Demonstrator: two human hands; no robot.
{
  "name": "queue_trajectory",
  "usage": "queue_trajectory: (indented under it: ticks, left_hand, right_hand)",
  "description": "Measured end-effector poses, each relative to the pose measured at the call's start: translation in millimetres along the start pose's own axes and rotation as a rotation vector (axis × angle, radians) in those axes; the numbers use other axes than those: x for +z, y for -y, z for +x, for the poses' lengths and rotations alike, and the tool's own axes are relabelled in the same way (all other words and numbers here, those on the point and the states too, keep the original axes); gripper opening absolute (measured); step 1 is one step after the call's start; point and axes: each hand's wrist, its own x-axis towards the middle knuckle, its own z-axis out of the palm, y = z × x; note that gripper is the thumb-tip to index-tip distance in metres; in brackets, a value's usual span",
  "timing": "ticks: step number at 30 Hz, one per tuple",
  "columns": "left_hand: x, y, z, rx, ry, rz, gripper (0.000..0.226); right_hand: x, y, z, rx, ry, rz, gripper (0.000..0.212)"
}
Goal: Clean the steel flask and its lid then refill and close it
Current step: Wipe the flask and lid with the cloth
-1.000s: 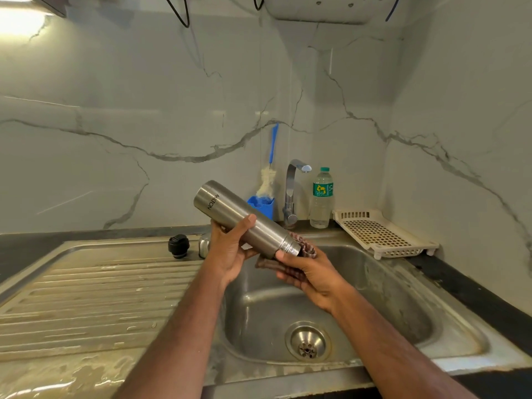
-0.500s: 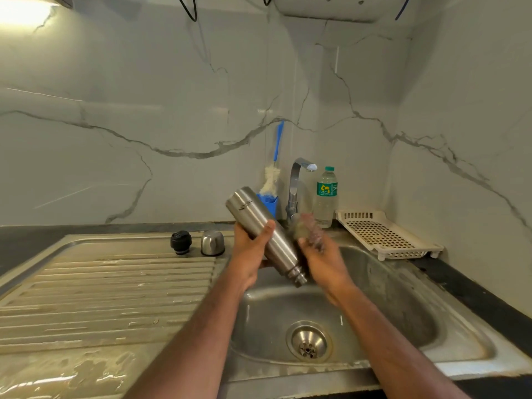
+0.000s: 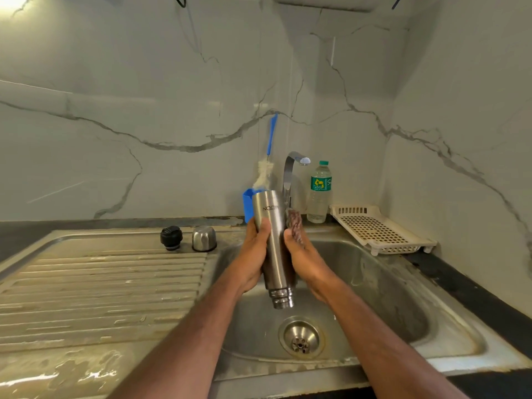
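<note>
The steel flask [image 3: 273, 240] hangs almost upside down over the sink basin [image 3: 388, 298], its open threaded mouth pointing at the drain. My left hand [image 3: 254, 260] grips its body from the left. My right hand [image 3: 302, 260] holds a brownish scrub pad [image 3: 294, 226] against the flask's right side. A black inner stopper [image 3: 171, 238] and a steel cap [image 3: 204, 239] stand on the drainboard behind the basin's left edge.
A tap [image 3: 290, 174] rises behind the flask, with a blue holder [image 3: 247, 204] and a blue-handled bottle brush [image 3: 267, 162] to its left. A plastic water bottle [image 3: 319, 191] and a cream perforated tray [image 3: 380, 230] sit to the right. The ribbed drainboard [image 3: 100, 289] is wet.
The flask swung from lying tilted with its mouth to the right to nearly vertical, mouth down. My right hand with the pad slid from the mouth up along the flask's side.
</note>
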Motion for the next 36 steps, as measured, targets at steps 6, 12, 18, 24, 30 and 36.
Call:
queue_trajectory:
  ticks: [6,12,18,24,30,36]
  left_hand:
    - [-8,-7,0,0.070,0.013,0.121,0.051]
    - [4,-2,-4,0.067,0.123,0.070,0.046]
    - [-20,-15,2,0.094,-0.105,-0.246,0.048]
    - [-10,-14,-11,0.033,0.086,-0.069,0.047]
    - [5,-8,-5,0.014,-0.010,-0.114,0.044]
    - [1,-13,-5,0.088,-0.043,-0.105,0.048]
  right_hand:
    - [18,-4,-4,-0.294,0.061,-0.293,0.062]
    - [1,3,13,-0.247,-0.113,0.005,0.067]
    - [-7,-16,-10,-0.138,0.397,-0.422,0.080]
    - [16,1,2,-0.421,0.029,-0.424,0.068]
    - [-6,2,0,-0.140,0.020,-0.038,0.050]
    - [15,1,1,-0.356,-0.054,-0.160,0.061]
